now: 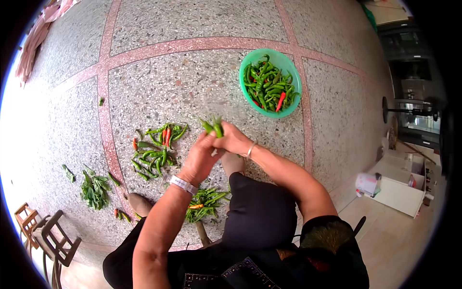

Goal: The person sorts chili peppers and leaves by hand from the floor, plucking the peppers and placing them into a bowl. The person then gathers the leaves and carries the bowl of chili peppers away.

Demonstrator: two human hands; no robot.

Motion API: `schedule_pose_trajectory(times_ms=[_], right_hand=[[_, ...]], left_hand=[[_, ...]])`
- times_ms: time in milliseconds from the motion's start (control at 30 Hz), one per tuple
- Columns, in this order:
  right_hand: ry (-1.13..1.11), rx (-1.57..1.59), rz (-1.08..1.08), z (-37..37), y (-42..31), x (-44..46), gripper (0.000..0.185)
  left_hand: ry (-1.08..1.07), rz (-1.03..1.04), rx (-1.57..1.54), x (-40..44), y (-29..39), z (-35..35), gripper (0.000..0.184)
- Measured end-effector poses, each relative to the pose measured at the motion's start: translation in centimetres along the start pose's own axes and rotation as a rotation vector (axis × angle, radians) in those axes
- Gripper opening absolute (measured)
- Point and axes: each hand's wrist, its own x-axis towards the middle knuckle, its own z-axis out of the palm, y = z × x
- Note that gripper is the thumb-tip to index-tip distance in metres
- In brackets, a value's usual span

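Green chili peppers (214,127) stick up between my two hands, which meet in front of my knees. My left hand (199,156), below a white wristband, is closed around their lower ends. Pressed against it, my right hand (233,139), with a bracelet at the wrist, also grips the peppers. Their lower ends are hidden by my fingers. Left of my hands, a loose pile of green and red chili peppers (156,154) lies on the floor. Beyond my right hand stands a light green plastic basin (244,91) holding many green and some red peppers.
A heap of green leaves (95,190) lies at the left on the speckled floor (159,91). Green stems or thin peppers (207,204) lie between my legs. Wooden stools (55,238) stand at the lower left, and a white cabinet (399,188) with a bin (367,184) is at the right.
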Motion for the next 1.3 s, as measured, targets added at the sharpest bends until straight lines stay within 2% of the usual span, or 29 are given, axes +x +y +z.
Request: schedule_pose_trajectory(times_ms=[33, 133, 167, 200, 300, 333, 500, 533, 600, 700, 800, 833, 933, 1000, 1067, 1167, 1233, 1300], right_hand=[[0.001, -0.034, 0.028, -0.8, 0.5, -0.6, 0.042], [0.071, 0.010, -0.102, -2.6, 2.1, -0.9, 0.040], [0.121, 0.076, 0.017, -3.6, 2.3, -0.9, 0.037], [0.127, 0.050, -0.007, -5.2, 2.6, -0.3, 0.034], [0.408, -0.012, 0.013, -9.0, -0.1, 0.7, 0.022], [0.444, -0.039, 0.036, -10.7, -0.8, 1.2, 0.028], [0.591, 0.061, -0.152, -17.8, -0.1, 5.4, 0.041], [0.628, -0.047, -0.218, -18.7, 0.3, 6.2, 0.044], [0.919, -0.583, -0.175, -18.6, 0.4, 6.7, 0.041], [0.802, -0.766, -0.212, -16.1, 0.9, 7.7, 0.034], [0.271, -0.631, -0.276, -8.4, 1.2, 7.4, 0.024], [0.121, -0.604, -0.361, -5.4, 1.6, 7.4, 0.021], [-0.215, -0.792, -0.545, 2.5, 2.3, 7.3, 0.023], [-0.356, -0.749, -0.573, 7.6, 2.8, 7.3, 0.024], [-0.507, -0.844, -0.624, 10.9, 1.3, 6.7, 0.031], [-0.493, -0.941, -0.700, 14.1, 3.9, 7.5, 0.039], [-0.546, -1.086, -0.611, 14.7, 4.0, 8.2, 0.043], [-0.521, -1.162, -0.590, 15.0, 4.5, 9.2, 0.040]], left_hand=[[-0.002, -0.021, 0.048, 0.0, -0.6, 0.9, 0.054], [0.020, -0.082, 0.056, 0.1, -1.0, 2.7, 0.062], [0.019, -0.050, 0.057, 0.4, -1.5, 2.5, 0.066], [0.037, -0.013, 0.108, 0.4, -2.2, 2.3, 0.064], [0.090, 0.054, 0.277, -0.1, -4.5, -0.9, 0.055], [0.145, 0.030, 0.316, -0.6, -4.9, -2.2, 0.045], [0.624, 0.121, 0.490, -3.7, -8.0, -11.7, 0.026], [0.685, 0.181, 0.544, -4.5, -8.5, -14.3, 0.024], [0.869, 0.184, 0.439, -6.6, -7.9, -17.2, 0.023], [1.089, 0.239, 0.486, -8.6, -7.3, -22.2, 0.020], [1.220, 0.229, 0.512, -8.8, -6.6, -25.8, 0.034], [1.201, 0.250, 0.569, -8.4, -7.2, -28.2, 0.043], [1.178, 0.307, 0.470, -7.3, -5.9, -27.8, 0.049], [1.178, 0.279, 0.447, -6.6, -5.6, -28.1, 0.055], [1.205, 0.261, 0.412, -6.2, -4.9, -26.8, 0.057], [1.207, 0.342, 0.465, -5.1, -5.7, -27.5, 0.057], [1.191, 0.391, 0.409, -4.5, -5.1, -25.7, 0.055], [1.116, 0.462, 0.613, -3.7, -4.6, -24.7, 0.055]])
